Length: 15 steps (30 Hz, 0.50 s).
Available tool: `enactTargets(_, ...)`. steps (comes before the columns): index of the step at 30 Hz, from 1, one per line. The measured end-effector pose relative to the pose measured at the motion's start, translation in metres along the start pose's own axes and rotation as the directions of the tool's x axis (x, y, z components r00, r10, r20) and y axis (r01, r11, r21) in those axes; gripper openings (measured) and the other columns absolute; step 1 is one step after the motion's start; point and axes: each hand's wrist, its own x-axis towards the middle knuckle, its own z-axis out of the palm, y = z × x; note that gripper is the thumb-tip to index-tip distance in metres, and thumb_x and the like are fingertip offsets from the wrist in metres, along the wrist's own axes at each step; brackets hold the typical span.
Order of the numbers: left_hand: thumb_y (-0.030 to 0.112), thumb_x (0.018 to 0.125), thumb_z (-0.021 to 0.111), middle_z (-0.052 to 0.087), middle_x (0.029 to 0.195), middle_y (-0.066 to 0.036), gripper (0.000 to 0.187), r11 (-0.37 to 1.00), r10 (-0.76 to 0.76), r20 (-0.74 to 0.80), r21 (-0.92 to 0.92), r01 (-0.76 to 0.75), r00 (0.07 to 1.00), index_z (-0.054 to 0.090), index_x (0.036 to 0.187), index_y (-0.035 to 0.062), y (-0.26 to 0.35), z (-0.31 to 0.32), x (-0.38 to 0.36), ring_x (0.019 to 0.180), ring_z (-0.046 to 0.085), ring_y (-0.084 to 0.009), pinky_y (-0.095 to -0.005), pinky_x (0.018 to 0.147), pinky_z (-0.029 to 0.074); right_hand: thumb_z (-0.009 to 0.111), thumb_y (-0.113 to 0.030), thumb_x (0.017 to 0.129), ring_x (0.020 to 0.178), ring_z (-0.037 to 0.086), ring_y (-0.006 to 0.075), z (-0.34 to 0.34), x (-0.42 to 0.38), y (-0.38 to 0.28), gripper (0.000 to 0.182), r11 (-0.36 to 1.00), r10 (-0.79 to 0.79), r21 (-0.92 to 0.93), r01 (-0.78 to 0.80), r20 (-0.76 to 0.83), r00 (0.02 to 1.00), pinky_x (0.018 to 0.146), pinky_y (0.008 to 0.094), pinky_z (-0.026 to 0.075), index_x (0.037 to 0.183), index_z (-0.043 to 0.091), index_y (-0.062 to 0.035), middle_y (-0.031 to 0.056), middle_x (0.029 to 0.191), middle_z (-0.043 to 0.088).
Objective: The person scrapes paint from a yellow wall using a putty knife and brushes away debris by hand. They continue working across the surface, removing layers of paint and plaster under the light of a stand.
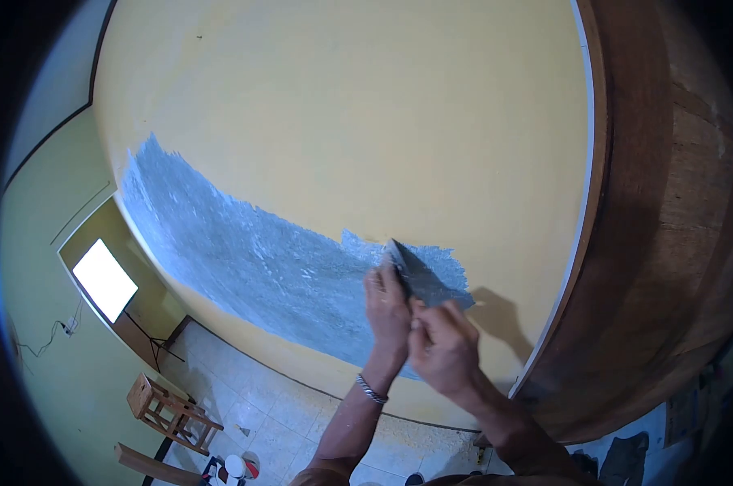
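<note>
A wide-bladed scraper (425, 279) lies tilted against the yellow wall (366, 113), at the upper edge of a bare grey patch (277, 263). My right hand (446, 342) is closed like a fist around its lower end; the handle is hidden inside. Beside it, my left hand (388, 306), with a braided bracelet (371, 390) at the wrist, grips the blade's left side, its fingers pointing up along it. The patch has a ragged border where the yellow coating stops. The blade casts a shadow to its right on the wall.
A brown wooden panel (650, 211) stands to the right past a white trim strip. Lower left are a wooden stool (172, 413), a bright lamp (105, 279) on a stand and a white container (235, 466). Scraped flakes (431, 441) litter the tiled floor along the wall's foot.
</note>
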Motion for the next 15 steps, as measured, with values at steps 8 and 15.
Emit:
enactTargets(8, 0.01, 0.082, 0.061, 0.051, 0.12, -0.025, 0.067, 0.996, 0.023, -0.101, 0.088, -0.014, 0.995, 0.039, 0.141, -0.0101, -0.008, 0.01, 0.003, 0.111, 0.051, -0.0433, -0.0471, 0.095, 0.046, 0.066, 0.004, 0.077, 0.067, 0.061, 0.0307, 0.004, 0.007, 0.012, 0.012, 0.998, -0.022, 0.059, 0.023, -0.014, 1.0, 0.059, 0.0391, 0.051, 0.089, 0.066, 0.0022, 0.0152, 0.076, 0.063)
enactTargets(15, 0.013, 0.078, 0.063, 0.052, 0.115, -0.025, 0.067, 0.971, 0.214, -0.174, 0.143, -0.19, 0.961, 0.042, 0.138, -0.0093, -0.016, 0.016, -0.007, 0.107, 0.051, -0.0422, -0.0483, 0.091, 0.046, 0.065, 0.005, 0.077, 0.073, 0.063, 0.0307, -0.002, -0.002, 0.006, 0.015, 1.0, -0.011, 0.026, 0.01, 0.023, 1.0, 0.064, 0.0372, 0.053, 0.092, 0.067, 0.0009, 0.0138, 0.079, 0.065)
